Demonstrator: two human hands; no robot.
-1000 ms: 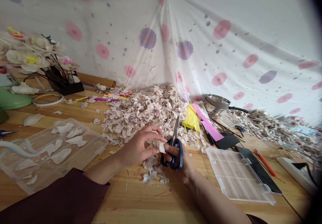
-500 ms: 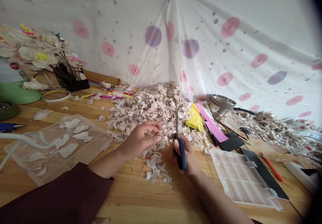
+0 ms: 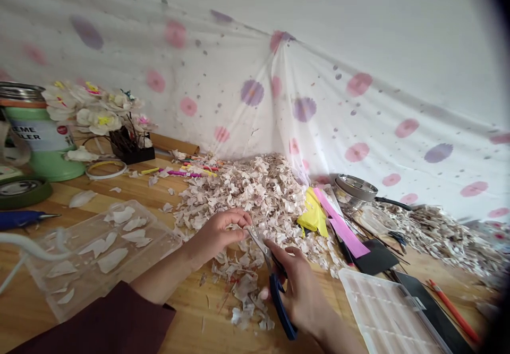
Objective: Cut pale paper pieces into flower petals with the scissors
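Observation:
Dark blue-handled scissors (image 3: pixel 280 303) are in my right hand (image 3: pixel 305 287), fingers through the loops and the blades spread apart. The blade tips point up and left, reaching the fingertips of my left hand (image 3: pixel 223 234). My left thumb and fingers are pinched together; whatever lies between them is too small to make out. Behind both hands rises a large heap of pale, dry petal-like pieces (image 3: pixel 247 184). Several loose scraps (image 3: pixel 245 290) lie on the wooden table just below the hands.
On the left, a clear plastic lid (image 3: pixel 91 282) carries several whitish petals, near a blue glue gun (image 3: pixel 24 218), a green container (image 3: pixel 59 157) and artificial flowers (image 3: pixel 99 118). To the right are a compartment box (image 3: pixel 378 306), a pink strip (image 3: pixel 346 232), yellow sheet (image 3: pixel 313 216) and metal bowl (image 3: pixel 356 187).
The scissors have swung from upright and closed to tilted left with blades apart, their tips now at my left fingers. The view has tilted up and shifted left.

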